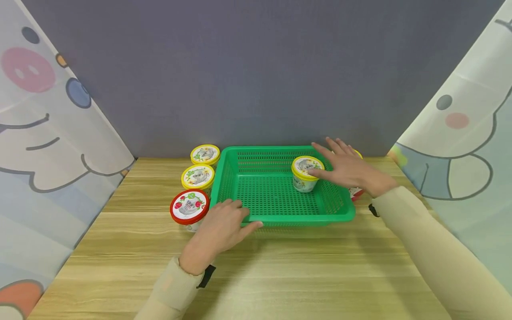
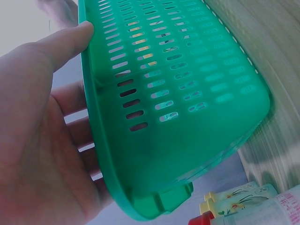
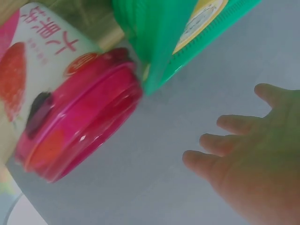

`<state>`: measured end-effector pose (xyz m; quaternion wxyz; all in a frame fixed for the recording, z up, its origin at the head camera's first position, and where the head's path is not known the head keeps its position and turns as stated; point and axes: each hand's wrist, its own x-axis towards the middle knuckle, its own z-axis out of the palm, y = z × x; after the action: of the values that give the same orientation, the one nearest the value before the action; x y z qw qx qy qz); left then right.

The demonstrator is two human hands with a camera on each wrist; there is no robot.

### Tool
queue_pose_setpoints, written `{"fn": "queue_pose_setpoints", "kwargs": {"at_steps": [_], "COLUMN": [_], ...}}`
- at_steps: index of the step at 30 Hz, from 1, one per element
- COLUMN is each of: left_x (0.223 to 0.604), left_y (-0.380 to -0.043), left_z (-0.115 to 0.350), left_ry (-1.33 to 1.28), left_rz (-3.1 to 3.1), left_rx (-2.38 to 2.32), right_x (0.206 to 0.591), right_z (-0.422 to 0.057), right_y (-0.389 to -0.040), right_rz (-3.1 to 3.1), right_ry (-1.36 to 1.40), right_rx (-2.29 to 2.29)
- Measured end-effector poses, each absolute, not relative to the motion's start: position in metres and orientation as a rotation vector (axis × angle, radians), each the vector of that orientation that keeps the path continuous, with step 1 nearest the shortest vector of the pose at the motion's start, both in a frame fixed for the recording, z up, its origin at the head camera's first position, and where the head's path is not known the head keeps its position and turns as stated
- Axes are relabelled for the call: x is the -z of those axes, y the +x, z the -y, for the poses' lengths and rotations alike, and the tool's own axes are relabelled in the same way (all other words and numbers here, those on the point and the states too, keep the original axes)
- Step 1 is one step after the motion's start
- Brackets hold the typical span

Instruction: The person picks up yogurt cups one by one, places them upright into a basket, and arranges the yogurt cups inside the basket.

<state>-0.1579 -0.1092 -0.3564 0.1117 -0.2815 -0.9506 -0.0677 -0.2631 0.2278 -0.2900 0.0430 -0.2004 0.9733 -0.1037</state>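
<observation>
A green perforated plastic basket (image 1: 288,218) stands on the table. My left hand (image 1: 224,224) holds its near left corner; in the left wrist view, the thumb lies along the outer side of the rim and the fingers reach behind it. Inside the basket, toward the right, stands a yellow-lidded cup (image 1: 305,178). Over the basket's right rim is my right hand (image 1: 344,171), fingers spread, with nothing in its grasp. The right wrist view shows it apart from a red-lidded cup (image 3: 70,89), which stands beside the basket printed with a strawberry.
Left of the basket, two yellow-lidded cups (image 1: 198,176) and a red-lidded cup (image 1: 190,207) form a row. A yellow lid (image 1: 358,154) peeks out behind my right hand. A grey panel (image 1: 256,80) rises at the back, with cartoon-printed curtains (image 1: 40,133) on both sides.
</observation>
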Motion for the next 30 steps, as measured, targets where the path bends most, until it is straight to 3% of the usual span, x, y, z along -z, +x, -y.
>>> {"fn": "queue_pose_setpoints", "kwargs": {"at_steps": [30], "left_x": [0.356], "left_y": [-0.159], "left_z": [0.11], "left_ry": [-0.826], "left_rz": [2.81], "left_rx": [0.162], "right_x": [0.31], "right_z": [-0.284], "right_y": [-0.268], "right_rz": [-3.042], "right_ry": [-0.503], "right_rx": [0.369]}}
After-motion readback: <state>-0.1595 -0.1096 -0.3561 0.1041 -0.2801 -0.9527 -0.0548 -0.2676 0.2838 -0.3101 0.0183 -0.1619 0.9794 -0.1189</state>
